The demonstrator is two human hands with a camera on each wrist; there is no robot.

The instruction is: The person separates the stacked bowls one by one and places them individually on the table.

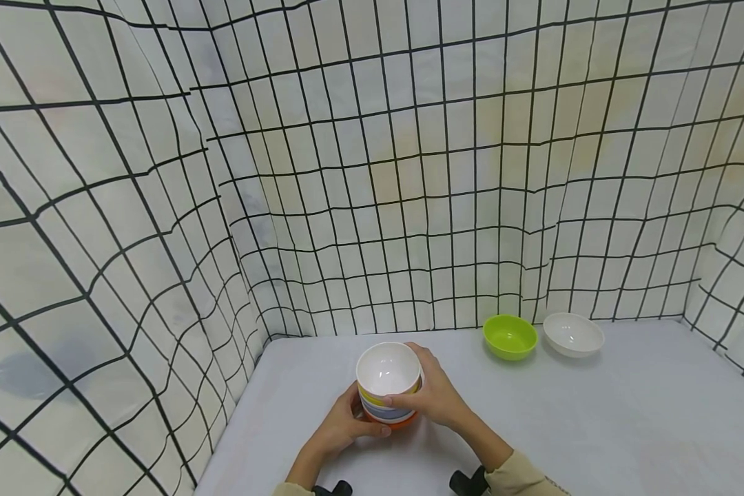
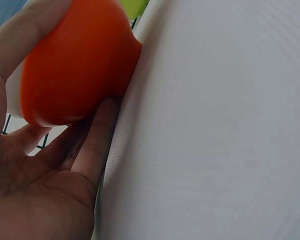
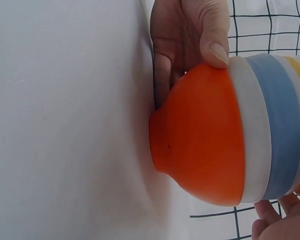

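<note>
A stack of nested bowls stands on the table in front of me. At its bottom is an orange bowl (image 3: 205, 135), with white, blue (image 3: 281, 127) and yellow bands of other bowls above it and a white bowl (image 1: 387, 368) on top. My left hand (image 1: 342, 426) grips the orange bowl low down, thumb on the near side and fingers round the left. Higher up, my right hand (image 1: 435, 393) holds the stack from the right, its thumb across the front near the yellow rim. In the right wrist view, that hand's fingers show only at the lower right corner.
A lime green bowl (image 1: 510, 337) and a white bowl (image 1: 574, 335) sit side by side at the back right of the white-covered table (image 1: 570, 427). Behind and to the left rises a black grid net (image 1: 403, 213) over white cloth.
</note>
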